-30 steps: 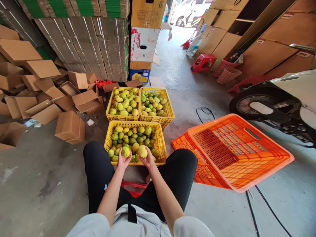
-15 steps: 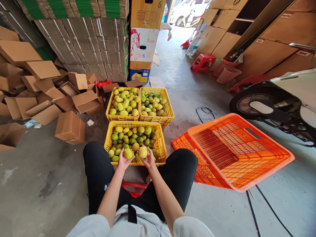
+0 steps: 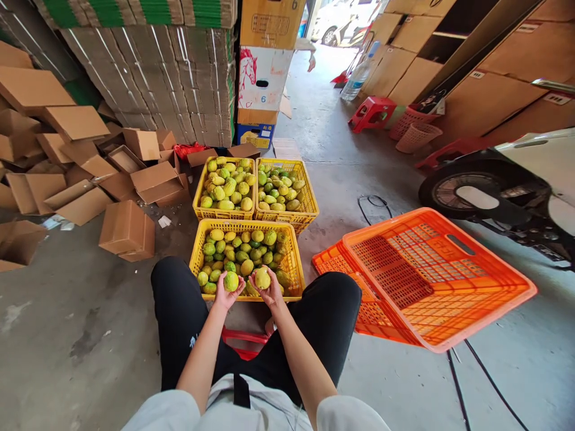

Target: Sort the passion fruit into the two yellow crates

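Note:
I sit on a low red stool (image 3: 245, 342) with a yellow crate (image 3: 197, 254) of green and yellow fruit between my knees. My left hand (image 3: 223, 294) is closed round a green-yellow fruit (image 3: 231, 281), held palm up over the crate's near edge. My right hand (image 3: 270, 292) grips a paler yellow fruit (image 3: 262, 279) right beside it. The two fruits are close together, a small gap between them. Two more yellow crates of fruit, a left one (image 3: 223, 212) and a right one (image 3: 311, 203), stand side by side behind the near crate.
A tilted empty orange crate (image 3: 485, 287) rests on another orange crate at my right. A scooter (image 3: 489, 194) stands far right. Loose cardboard boxes (image 3: 128, 230) pile up at the left, flat cartons stacked behind. Red stools and pink baskets (image 3: 415, 136) sit further back. Cables cross the concrete floor.
Both hands have turned the fruits slightly and drawn them a little closer together over the crate's near edge. The view has shifted only slightly.

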### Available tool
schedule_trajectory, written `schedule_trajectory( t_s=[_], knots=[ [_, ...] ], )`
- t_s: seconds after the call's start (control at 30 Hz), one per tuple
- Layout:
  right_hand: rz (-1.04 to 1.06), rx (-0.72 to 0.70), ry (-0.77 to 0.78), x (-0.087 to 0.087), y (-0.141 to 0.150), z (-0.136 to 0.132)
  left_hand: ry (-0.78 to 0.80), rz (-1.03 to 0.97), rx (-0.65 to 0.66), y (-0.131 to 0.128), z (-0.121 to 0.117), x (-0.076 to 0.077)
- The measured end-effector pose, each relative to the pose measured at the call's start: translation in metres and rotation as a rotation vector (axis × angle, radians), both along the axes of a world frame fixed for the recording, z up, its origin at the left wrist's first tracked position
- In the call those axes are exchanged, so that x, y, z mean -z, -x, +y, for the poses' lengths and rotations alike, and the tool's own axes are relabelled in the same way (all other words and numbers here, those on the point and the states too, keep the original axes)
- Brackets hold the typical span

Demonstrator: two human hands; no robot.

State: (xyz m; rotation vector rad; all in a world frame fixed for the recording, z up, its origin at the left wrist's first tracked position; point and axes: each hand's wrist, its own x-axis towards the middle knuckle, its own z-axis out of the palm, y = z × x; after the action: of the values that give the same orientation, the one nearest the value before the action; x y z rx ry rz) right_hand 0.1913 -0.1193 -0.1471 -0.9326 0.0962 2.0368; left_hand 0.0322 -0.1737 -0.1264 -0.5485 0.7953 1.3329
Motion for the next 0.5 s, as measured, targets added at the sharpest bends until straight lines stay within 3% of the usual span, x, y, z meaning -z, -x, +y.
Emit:
schedule_trajectory(
  t_s=[0.33, 0.5],
  knots=[
    [-0.133, -0.084, 0.102, 0.024, 0.002, -0.001, 0.029, 0.097, 0.043, -0.004, -0.001, 0.007],
    [-0.186, -0.184, 0.025, 0.017, 0.017, 0.028, 0.088, 0.077, 0.023, -0.004, -0.001, 0.002]
  ],
)
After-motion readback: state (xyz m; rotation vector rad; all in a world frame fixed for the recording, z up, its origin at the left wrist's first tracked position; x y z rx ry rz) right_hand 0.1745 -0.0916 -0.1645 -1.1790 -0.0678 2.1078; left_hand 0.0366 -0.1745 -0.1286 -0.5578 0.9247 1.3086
